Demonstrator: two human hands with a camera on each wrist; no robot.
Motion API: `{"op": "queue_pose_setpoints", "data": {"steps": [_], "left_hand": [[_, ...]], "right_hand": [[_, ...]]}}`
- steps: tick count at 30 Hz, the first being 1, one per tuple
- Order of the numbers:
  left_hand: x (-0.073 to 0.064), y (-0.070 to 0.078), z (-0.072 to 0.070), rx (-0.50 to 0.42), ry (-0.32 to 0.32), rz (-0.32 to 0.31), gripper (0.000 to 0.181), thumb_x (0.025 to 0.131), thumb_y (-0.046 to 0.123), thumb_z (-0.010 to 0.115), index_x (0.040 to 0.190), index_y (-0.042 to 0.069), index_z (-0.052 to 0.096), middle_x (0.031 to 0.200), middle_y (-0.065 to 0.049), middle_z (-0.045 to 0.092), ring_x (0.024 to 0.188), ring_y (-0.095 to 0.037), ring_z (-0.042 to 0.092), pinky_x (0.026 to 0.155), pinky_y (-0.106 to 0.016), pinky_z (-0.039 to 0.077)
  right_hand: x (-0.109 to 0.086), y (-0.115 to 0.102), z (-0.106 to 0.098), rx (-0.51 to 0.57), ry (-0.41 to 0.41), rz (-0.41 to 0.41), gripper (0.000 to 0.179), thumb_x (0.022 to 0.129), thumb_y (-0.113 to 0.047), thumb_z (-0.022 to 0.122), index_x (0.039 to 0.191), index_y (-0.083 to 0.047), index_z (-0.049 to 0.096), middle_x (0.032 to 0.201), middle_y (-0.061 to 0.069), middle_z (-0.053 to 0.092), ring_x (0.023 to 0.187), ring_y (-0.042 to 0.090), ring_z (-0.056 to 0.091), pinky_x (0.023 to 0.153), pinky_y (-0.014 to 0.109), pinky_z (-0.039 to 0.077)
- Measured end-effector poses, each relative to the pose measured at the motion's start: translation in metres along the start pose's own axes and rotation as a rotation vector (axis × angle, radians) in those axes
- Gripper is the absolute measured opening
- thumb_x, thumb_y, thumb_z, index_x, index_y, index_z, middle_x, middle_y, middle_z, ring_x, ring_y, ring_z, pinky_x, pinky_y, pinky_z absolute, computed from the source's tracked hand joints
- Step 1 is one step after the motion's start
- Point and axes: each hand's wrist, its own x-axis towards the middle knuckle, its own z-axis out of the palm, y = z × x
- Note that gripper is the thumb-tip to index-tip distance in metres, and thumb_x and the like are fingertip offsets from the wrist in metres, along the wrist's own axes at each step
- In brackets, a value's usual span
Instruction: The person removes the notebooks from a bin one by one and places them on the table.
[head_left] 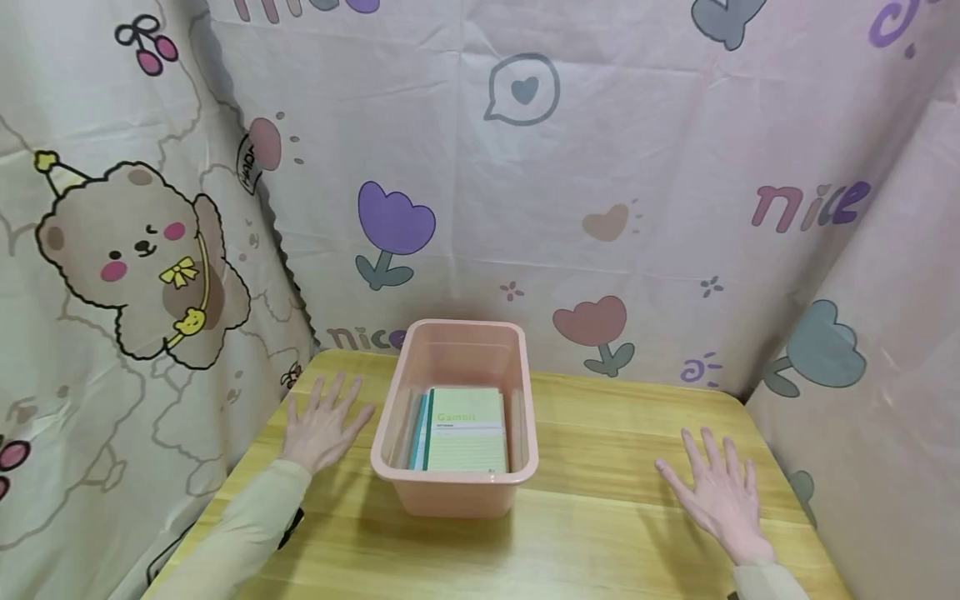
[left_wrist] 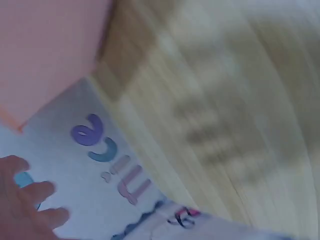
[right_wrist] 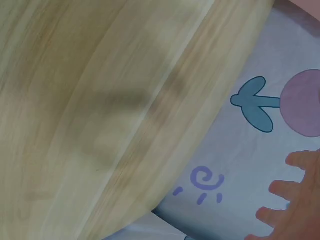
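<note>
A pink plastic bin (head_left: pixel 453 498) stands on the wooden table, left of the middle in the head view. Inside it leans a pale green notebook (head_left: pixel 467 433) with "Gambit" on its cover, and a blue-edged book (head_left: pixel 420 429) shows beside it. To the left of the bin, my left hand (head_left: pixel 321 425) spreads its fingers and holds nothing. Well to the right, my right hand (head_left: pixel 716 492) is also spread with nothing in it. In the left wrist view the bin's pink wall (left_wrist: pixel 45 45) fills the upper left corner. How many books lie in the bin I cannot tell.
The light wooden table (head_left: pixel 600 467) extends between the bin and my right hand. A printed curtain (head_left: pixel 465 150) hangs behind the table's back edge. More curtain with a bear print (head_left: pixel 142 258) hangs at the left, and another panel (head_left: pixel 900 275) closes the right side.
</note>
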Motion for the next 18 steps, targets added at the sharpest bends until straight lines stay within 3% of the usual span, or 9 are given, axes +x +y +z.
{"op": "queue_pose_setpoints", "data": {"steps": [3,5,9,12,14,18], "left_hand": [[0.001,0.007,-0.008,-0.153,-0.063,0.016,0.077,0.104,0.061,0.025,0.16,0.008,0.024,0.165,-0.023,0.021,0.151,-0.051,0.017,0.121,-0.075,0.008],[0.001,0.014,-0.015,-0.304,-0.12,0.023,0.078,0.105,0.058,0.028,0.157,0.0,0.028,0.16,-0.028,0.031,0.146,-0.051,0.03,0.121,-0.07,0.024],[0.003,0.029,-0.025,-0.665,-0.27,-0.007,0.073,0.104,0.044,0.046,0.149,-0.012,0.035,0.142,-0.034,0.053,0.126,-0.045,0.059,0.104,-0.053,0.055],[0.005,0.036,-0.027,-0.859,-0.35,-0.055,0.063,0.101,0.028,0.058,0.143,-0.016,0.042,0.126,-0.034,0.064,0.109,-0.035,0.071,0.089,-0.041,0.064],[0.005,0.04,-0.029,-0.928,-0.379,-0.074,0.058,0.097,0.019,0.063,0.139,-0.018,0.046,0.119,-0.033,0.068,0.102,-0.03,0.074,0.084,-0.039,0.065],[0.004,0.044,-0.032,-0.938,-0.386,-0.067,0.051,0.092,0.01,0.063,0.132,-0.019,0.052,0.111,-0.032,0.071,0.093,-0.029,0.076,0.079,-0.037,0.066]], "right_hand": [[0.002,-0.002,-0.001,0.014,-0.011,0.0,0.086,0.099,-0.065,0.038,0.16,-0.007,0.02,0.162,0.032,0.016,0.144,0.063,0.011,0.112,0.083,0.002],[0.003,-0.003,-0.002,0.038,-0.023,0.001,0.085,0.1,-0.064,0.037,0.16,-0.005,0.02,0.161,0.034,0.017,0.142,0.064,0.014,0.111,0.083,0.005],[0.006,-0.009,-0.003,0.085,-0.056,0.0,0.084,0.101,-0.063,0.035,0.158,-0.002,0.023,0.159,0.037,0.02,0.139,0.064,0.021,0.11,0.083,0.013],[0.007,-0.015,-0.003,0.102,-0.075,-0.004,0.084,0.101,-0.063,0.035,0.157,0.0,0.026,0.157,0.038,0.021,0.137,0.065,0.024,0.109,0.082,0.014],[0.007,-0.018,-0.002,0.108,-0.081,-0.006,0.084,0.101,-0.063,0.035,0.156,0.0,0.027,0.157,0.039,0.022,0.137,0.065,0.024,0.11,0.082,0.015],[0.006,-0.022,-0.001,0.11,-0.089,-0.003,0.084,0.101,-0.063,0.035,0.156,0.0,0.028,0.158,0.038,0.022,0.138,0.064,0.024,0.11,0.082,0.014]]}}
